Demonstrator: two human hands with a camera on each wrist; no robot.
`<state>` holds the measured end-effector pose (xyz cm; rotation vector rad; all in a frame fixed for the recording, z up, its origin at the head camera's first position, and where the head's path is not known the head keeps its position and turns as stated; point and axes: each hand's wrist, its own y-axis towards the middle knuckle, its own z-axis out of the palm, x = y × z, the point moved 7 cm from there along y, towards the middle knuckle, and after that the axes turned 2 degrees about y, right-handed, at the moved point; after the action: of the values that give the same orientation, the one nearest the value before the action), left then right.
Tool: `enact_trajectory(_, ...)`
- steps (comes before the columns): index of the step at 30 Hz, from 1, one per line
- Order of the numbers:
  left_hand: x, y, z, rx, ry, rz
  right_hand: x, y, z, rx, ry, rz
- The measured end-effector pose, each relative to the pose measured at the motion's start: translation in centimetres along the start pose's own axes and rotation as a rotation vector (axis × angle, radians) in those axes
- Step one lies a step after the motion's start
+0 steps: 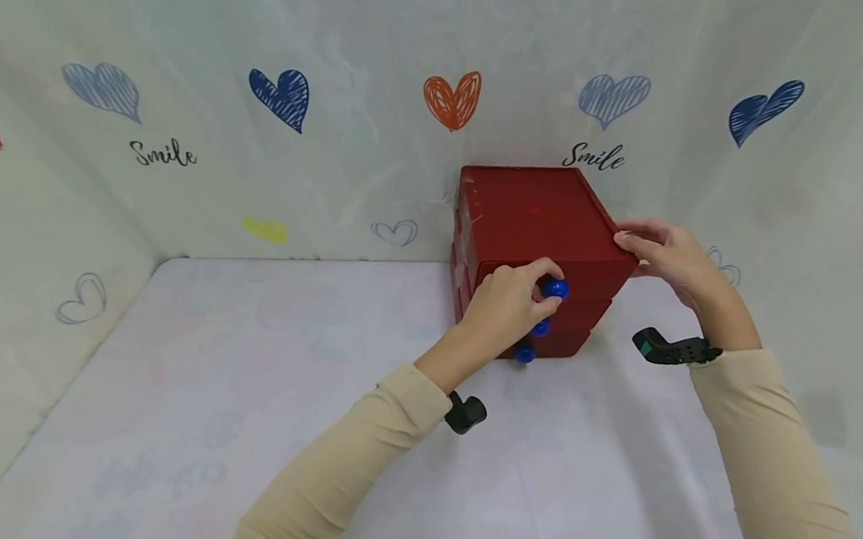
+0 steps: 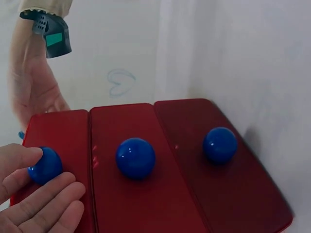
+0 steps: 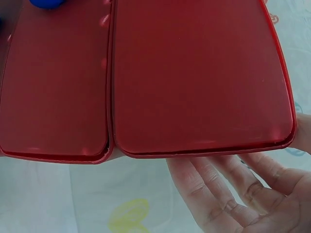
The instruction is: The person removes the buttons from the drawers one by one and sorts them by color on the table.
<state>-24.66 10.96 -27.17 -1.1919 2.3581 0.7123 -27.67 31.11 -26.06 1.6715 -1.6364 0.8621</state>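
Note:
A red drawer cabinet (image 1: 535, 209) with three stacked drawers stands against the back wall. Each drawer front carries a round blue knob. Thumb and fingers of my left hand (image 1: 503, 302) pinch the top knob (image 1: 555, 288). Below it are the middle knob (image 1: 541, 327) and the bottom knob (image 1: 524, 353), both untouched in the left wrist view. My right hand (image 1: 671, 259) grips the cabinet's upper right front corner, thumb at the top and fingers against the side. All three drawer fronts look closed.
The cabinet sits on a white-covered table (image 1: 224, 397). Behind it hangs a pale sheet (image 1: 379, 141) printed with hearts and "Smile". Black bands with small devices circle both wrists, the right one (image 1: 674, 349) near the sleeve.

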Motion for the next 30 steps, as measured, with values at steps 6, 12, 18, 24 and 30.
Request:
enact_trajectory(6, -0.1, -0.1, 0.1, 0.003, -0.010, 0.002, 0.0, 0.1, -0.1, 0.008, 0.006, 0.002)
enact_trajectory(12, -0.1, -0.3, 0.2, 0.010, -0.011, -0.002, 0.0, 0.2, -0.2, 0.012, 0.014, 0.003)
enact_trajectory(18, -0.5, -0.8, 0.2, 0.004, -0.004, 0.039, -0.1, 0.3, -0.3, 0.008, -0.026, 0.015)
enact_trajectory(24, -1.1, -1.7, 0.3, 0.002, 0.005, 0.079, -0.3, 0.3, -0.3, 0.009, -0.056, 0.038)
enact_trajectory(30, -1.7, -2.5, 0.5, 0.016, 0.029, 0.083, -0.3, 0.3, -0.5, 0.006, -0.065, 0.033)
